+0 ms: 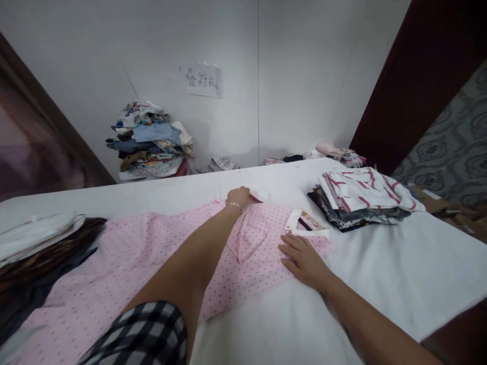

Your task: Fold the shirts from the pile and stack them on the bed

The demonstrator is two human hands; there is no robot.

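A pink shirt [152, 238] with small dark dots lies spread over the white-covered table. Its white collar [315, 232] points to the right, with a patterned lining and a dark label inside the neck. My left hand [238, 196] reaches to the shirt's far edge, closed around its pink fabric; the fingertips are hidden from me. A raised fold runs through the cloth between my two hands. Just below the collar, my right hand [304, 259] rests flat on the shirt with its fingers stretched out.
To the right sits a stack of folded clothes [369, 195], red-and-white on top. Dark and white garments [45, 243] lie at the left. Behind the table rises a tall clothes pile [152, 139] against the wall, near a paper sign [204, 80]. More clothes [335, 152] lie back right.
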